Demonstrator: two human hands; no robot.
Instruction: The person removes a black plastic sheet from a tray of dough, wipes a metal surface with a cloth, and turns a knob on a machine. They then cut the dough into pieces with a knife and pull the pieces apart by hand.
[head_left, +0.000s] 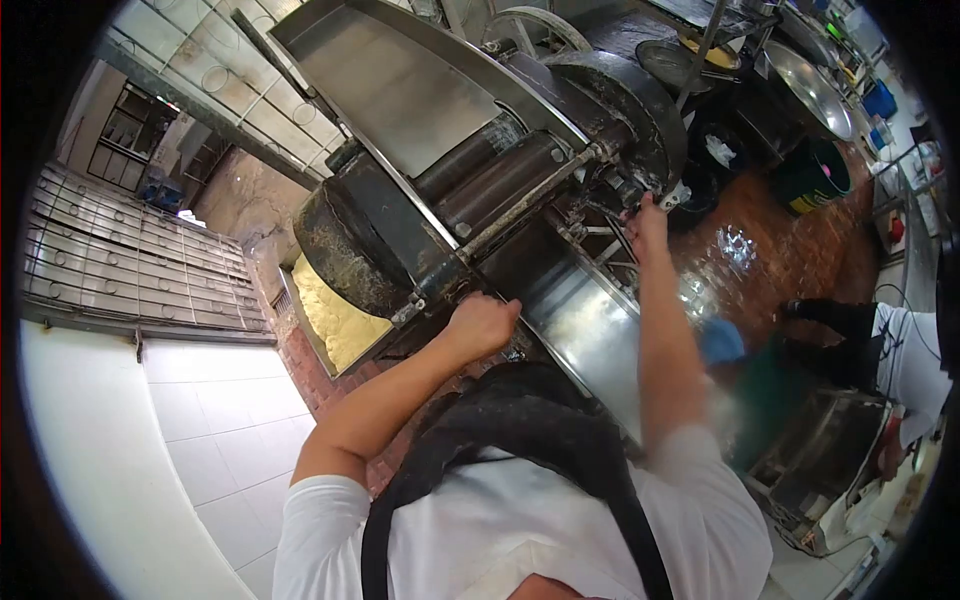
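Observation:
A large roller machine (505, 190) with two dark metal rollers and a sloping steel tray (390, 85) stands right in front of me. My left hand (485, 325) is closed in a fist at the near left end of its frame; what the fingers hold is hidden. At the right end of the rollers, my right hand (650, 228) is closed around a dark metal lever (622, 238) on the machine. Between my arms a smooth steel chute (590, 310) slopes down beneath the rollers.
Yellow dough-like material (338, 315) lies in a container left of the machine. A heavy wheel (640, 110) guards the right side. A green bucket (815, 178) and a large metal bowl (808, 90) stand far right. Another person (910, 350) is at the right edge.

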